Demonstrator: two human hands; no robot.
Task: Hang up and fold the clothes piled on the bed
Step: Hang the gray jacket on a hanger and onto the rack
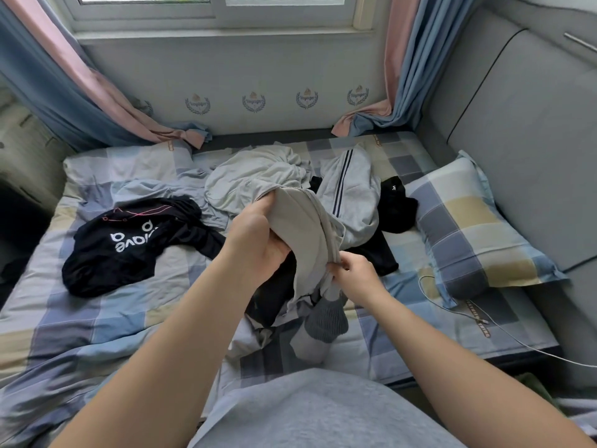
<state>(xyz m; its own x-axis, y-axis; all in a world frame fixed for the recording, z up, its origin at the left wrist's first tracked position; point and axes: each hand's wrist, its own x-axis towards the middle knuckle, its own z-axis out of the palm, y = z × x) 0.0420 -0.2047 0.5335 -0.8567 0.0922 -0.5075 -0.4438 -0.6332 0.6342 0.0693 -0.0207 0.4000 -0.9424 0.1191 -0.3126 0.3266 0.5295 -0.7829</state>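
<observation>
At the foot of a checked bed (97, 318), we find sorting under way. A beige garment (307, 227) is raised clear of the pile (310, 185), which lies mid-bed below the window (213, 8).

The left hand (258, 234) is closed round the garment's upper part, thumb on top, and carries its weight. The right hand (352, 273) pinches a stitched edge lower down between thumb and fingertips. We judge that the two grips are there to stretch the cloth and find its shape before it is folded or hung. One ribbed grey cuff (326, 321) dangles beneath, just above the sheet.

The rest lies where it was dropped:
- One black T-shirt (129, 240) with white lettering is spread apart to the left.
- One pale grey garment (252, 176) is bunched behind the left hand.
- One grey garment with dark stripes (352, 189) is draped just right of it.
- One black garment with a small white logo (394, 205) touches the pillow (468, 227).
- More dark cloth (371, 253) sits under the right hand.

That makes at least six pieces by our count. The tangle keeps us from an exact figure, and none looks folded yet.

Around them we count one pillow against the padded headboard (517, 124). One white cable (484, 321) trails across the sheet near it. There are two curtains, left (64, 92) and right (403, 76), their hems pooled on the mattress.
</observation>
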